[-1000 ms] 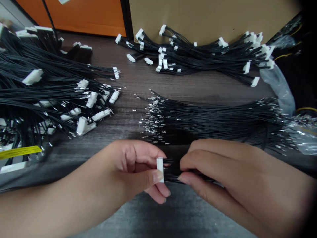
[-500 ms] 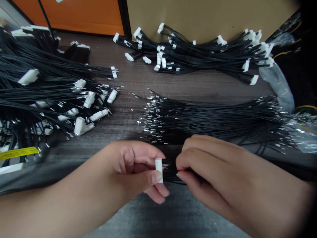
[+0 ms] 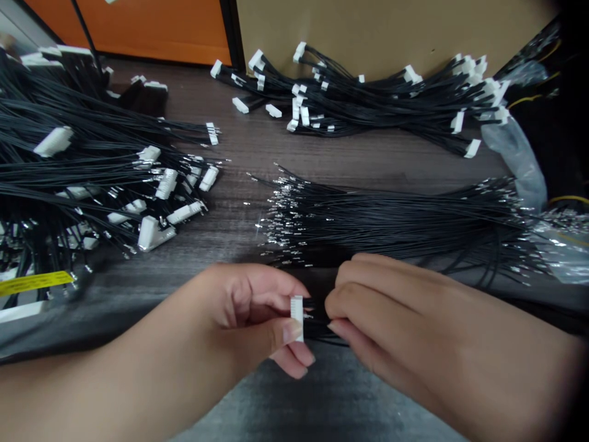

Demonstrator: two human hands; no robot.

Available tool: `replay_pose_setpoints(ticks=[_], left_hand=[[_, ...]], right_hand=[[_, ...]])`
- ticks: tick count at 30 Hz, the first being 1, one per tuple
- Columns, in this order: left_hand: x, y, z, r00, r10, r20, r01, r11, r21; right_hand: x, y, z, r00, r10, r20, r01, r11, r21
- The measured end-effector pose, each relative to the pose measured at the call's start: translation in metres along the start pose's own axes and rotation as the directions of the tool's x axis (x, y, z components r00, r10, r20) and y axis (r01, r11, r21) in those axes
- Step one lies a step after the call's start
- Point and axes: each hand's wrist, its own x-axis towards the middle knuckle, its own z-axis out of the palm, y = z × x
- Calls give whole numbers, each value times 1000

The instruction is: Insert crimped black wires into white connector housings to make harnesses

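Observation:
Between the thumb and fingers of my left hand (image 3: 257, 313) is a white connector housing (image 3: 297, 310), held upright on its narrow side. Black wires (image 3: 322, 336) run out of its right side toward my other hand. Just right of the connector, my right hand (image 3: 391, 319) is closed in a pinch with thumb against forefinger. A small metal wire tip (image 3: 308, 316) shows in the gap between connector and right fingertips. The wire in that pinch is mostly hidden by the fingers.
Behind my hands lies a bundle of loose black wires (image 3: 396, 215) with bare metal terminals. Finished-looking harnesses (image 3: 368, 110) with white connectors lie at the back by a tan panel (image 3: 391, 37). A heap of wired connectors (image 3: 83, 166) covers the left. Clear plastic bags (image 3: 519, 153) lie at right.
Both hands stay almost in place. The right fingertips have shifted very slightly left, and the connector slightly right and down, so the gap between them is a little smaller.

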Motion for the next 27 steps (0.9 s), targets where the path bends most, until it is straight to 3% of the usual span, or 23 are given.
replay_pose_setpoints(ticks=[5, 12, 21, 27], left_hand=[[-3, -2, 0, 999, 50, -17, -49, 995, 90], [-2, -2, -1, 998, 70, 2, -70, 993, 98], [-3, -2, -2, 996, 83, -21, -82, 995, 65], [-2, -5, -3, 995, 92, -24, -91, 995, 44]], right_hand=[[0, -1, -1, 999, -35, -4, 35, 997, -66], [4, -1, -4, 1000, 9, 7, -9, 1000, -23], [2, 5, -1, 999, -31, 14, 31, 999, 36], [1, 3, 0, 994, 113, 4, -111, 975, 194]])
